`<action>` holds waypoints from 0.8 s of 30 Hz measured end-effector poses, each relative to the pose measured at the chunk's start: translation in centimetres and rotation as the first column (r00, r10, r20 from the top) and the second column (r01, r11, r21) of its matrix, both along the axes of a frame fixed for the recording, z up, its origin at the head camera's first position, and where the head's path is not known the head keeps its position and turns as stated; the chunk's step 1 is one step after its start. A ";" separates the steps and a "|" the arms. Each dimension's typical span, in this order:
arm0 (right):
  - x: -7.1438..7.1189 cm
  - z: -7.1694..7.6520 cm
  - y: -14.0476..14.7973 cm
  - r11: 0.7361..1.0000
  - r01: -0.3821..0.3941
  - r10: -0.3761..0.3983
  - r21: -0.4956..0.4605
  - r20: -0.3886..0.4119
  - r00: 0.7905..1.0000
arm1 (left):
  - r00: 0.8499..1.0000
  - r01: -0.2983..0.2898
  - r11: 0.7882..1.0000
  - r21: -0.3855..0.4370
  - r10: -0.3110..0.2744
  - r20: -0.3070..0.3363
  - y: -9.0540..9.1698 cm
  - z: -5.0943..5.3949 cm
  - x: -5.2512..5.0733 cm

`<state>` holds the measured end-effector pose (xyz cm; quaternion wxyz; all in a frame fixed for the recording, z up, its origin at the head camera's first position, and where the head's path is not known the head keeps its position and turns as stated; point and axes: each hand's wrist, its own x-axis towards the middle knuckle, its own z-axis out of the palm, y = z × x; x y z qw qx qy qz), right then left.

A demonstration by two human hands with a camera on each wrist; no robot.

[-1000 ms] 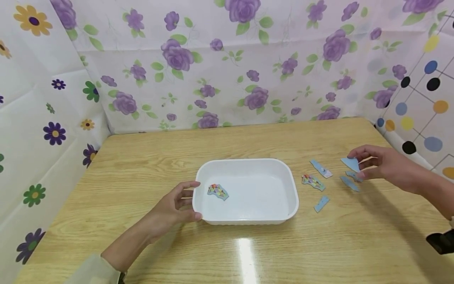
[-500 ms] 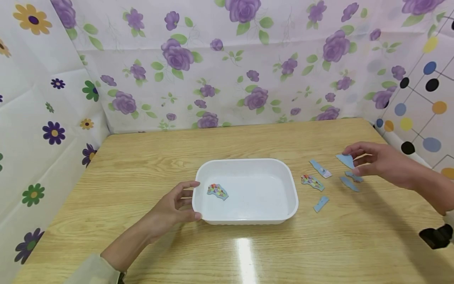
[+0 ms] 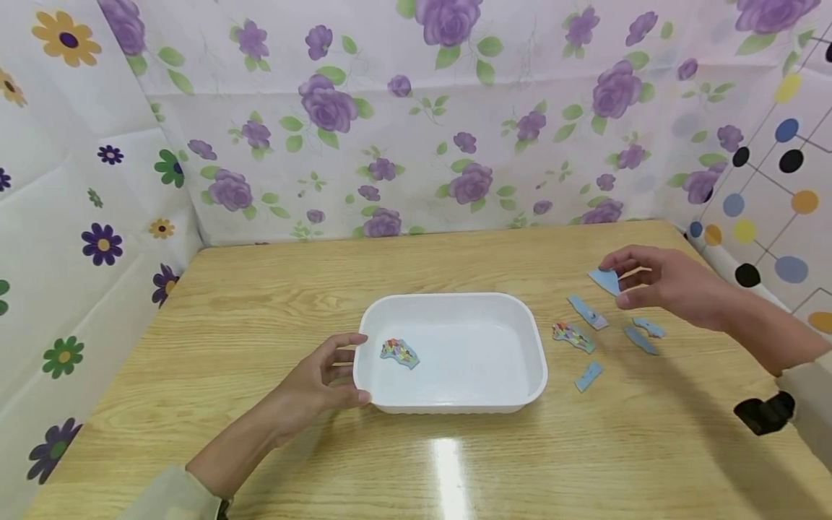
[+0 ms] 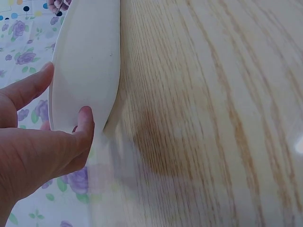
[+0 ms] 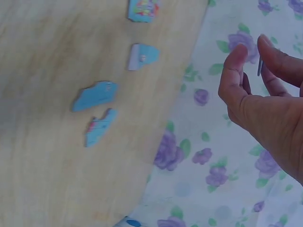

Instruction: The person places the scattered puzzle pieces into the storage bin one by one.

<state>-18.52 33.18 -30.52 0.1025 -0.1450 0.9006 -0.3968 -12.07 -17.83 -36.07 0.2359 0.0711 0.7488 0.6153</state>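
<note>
My left hand (image 3: 328, 372) holds the left end of a white plastic tray (image 3: 455, 407), its thumb at the near corner and fingers along the outer wall; the left wrist view also shows this grip on the tray (image 4: 85, 61). Inside the tray, at its left, lies one colourful puzzle piece (image 3: 399, 352). My right hand (image 3: 656, 282), raised above the table, pinches a light-blue triangular puzzle piece (image 3: 606, 281) between thumb and fingers. From the right wrist, that piece (image 5: 259, 66) appears only as a thin edge. Below lie a long blue piece (image 3: 588, 313) and a multicoloured piece (image 3: 573, 337).
Further loose pieces lie right of the tray: a small blue strip (image 3: 588, 377), a notched piece (image 3: 649, 327) and a narrow one (image 3: 640, 340). The wooden table (image 3: 279, 289) meets flower-printed cloth (image 3: 416, 144) at the back and sides.
My right hand has moved left and away from me, carrying the triangular puzzle piece up off the other blue pieces. My left hand and the tray stay in place.
</note>
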 end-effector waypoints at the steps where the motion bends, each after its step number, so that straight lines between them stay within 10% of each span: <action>1: -0.2 0.4 -0.2 1.000 -0.007 0.007 -0.002 -0.003 1.000 | 1.000 -0.001 1.000 0.002 0.001 0.000 0.0 0.0 0.0; 24: -2.6 3.7 -5.7 0.981 -0.176 0.185 -0.082 0.122 0.975 | 1.000 0.005 1.000 0.016 -0.005 -0.002 0.0 0.0 0.0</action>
